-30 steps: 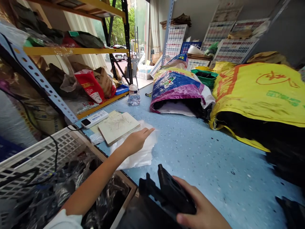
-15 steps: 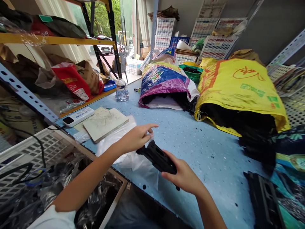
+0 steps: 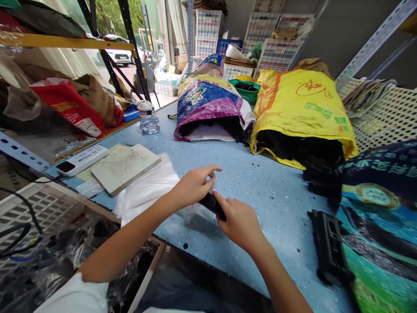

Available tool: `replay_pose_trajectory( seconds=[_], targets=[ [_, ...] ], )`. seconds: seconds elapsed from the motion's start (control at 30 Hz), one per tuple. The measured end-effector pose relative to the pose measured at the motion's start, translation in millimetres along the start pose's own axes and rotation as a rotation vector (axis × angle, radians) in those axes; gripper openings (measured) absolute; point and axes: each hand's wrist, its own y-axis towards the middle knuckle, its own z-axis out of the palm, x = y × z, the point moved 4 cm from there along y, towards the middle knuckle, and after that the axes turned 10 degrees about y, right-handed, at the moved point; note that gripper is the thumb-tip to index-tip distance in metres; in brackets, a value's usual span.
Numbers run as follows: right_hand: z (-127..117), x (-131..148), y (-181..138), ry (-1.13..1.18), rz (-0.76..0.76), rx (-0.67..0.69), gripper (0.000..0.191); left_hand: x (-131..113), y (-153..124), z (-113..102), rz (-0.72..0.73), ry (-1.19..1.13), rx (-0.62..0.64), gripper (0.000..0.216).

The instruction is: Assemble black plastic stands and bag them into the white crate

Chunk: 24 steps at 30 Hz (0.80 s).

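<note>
My right hand (image 3: 241,224) is closed around the near end of a slim black plastic part (image 3: 213,205), its index finger stretched along it. Over the far end of that part curls my left hand (image 3: 195,184), with thumb and fingertips drawn close together. Something small and clear seems to show at the left fingertips, too small to name. Just under the hands lies crumpled clear film, and white plastic bags (image 3: 146,187) are spread to the left. More black plastic parts (image 3: 330,248) lie at the right of the blue table (image 3: 276,208).
A purple-blue sack (image 3: 208,102) and a yellow sack (image 3: 302,113), both holding black pieces, lie at the back. A teal sack (image 3: 381,217) stands right. At left are a notebook (image 3: 127,167), a white power strip (image 3: 81,160), a plastic bottle (image 3: 149,117) and a white crate (image 3: 19,213).
My view has shifted to the right. The black part has turned and now shows a narrower side; my right hand has moved up along it, closer to my left hand, whose fingers have drawn in.
</note>
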Motion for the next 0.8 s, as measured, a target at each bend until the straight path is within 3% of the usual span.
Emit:
replay_pose_trajectory(
  seconds=[0.1, 0.17, 0.33, 0.43, 0.5, 0.57, 0.63, 0.73, 0.8],
  targets=[
    [3.8, -25.7, 8.2, 0.308, 0.218, -0.121, 0.045, -12.0, -7.8, 4.8, 0.059, -0.048, 0.052, 0.032],
    [7.0, -39.4, 12.1, 0.414, 0.276, -0.169, 0.041, -18.7, -13.6, 10.3, 0.068, -0.079, 0.067, 0.032],
    [10.2, -52.6, 14.0, 0.714, 0.248, -0.289, 0.042, -28.1, -31.7, 36.8, 0.081, -0.194, 0.156, 0.035],
    [7.9, -53.5, 10.0, 0.785, 0.221, -0.365, 0.038, -13.4, -44.6, 45.2, 0.014, -0.41, 0.187, 0.032],
    [4.4, -53.2, 5.1, 0.774, 0.209, -0.406, 0.034, 9.9, -48.0, 42.0, -0.137, -0.547, 0.057, 0.023],
    [1.1, -49.9, -0.6, 0.732, 0.195, -0.421, 0.031, 33.8, -45.2, 36.8, -0.295, -0.615, -0.166, 0.023],
    [0.1, -42.4, -5.9, 0.667, 0.185, -0.417, 0.031, 44.5, -35.2, 37.6, -0.357, -0.726, -0.338, 0.029],
    [3.7, -25.8, -10.5, 0.529, 0.191, -0.429, 0.033, 31.6, -12.7, 57.5, -0.336, -1.073, -0.342, 0.045],
    [7.2, -14.4, -10.6, 0.377, 0.198, -0.456, 0.034, 16.1, -4.0, 75.7, -0.401, -1.264, -0.301, 0.042]
  ],
)
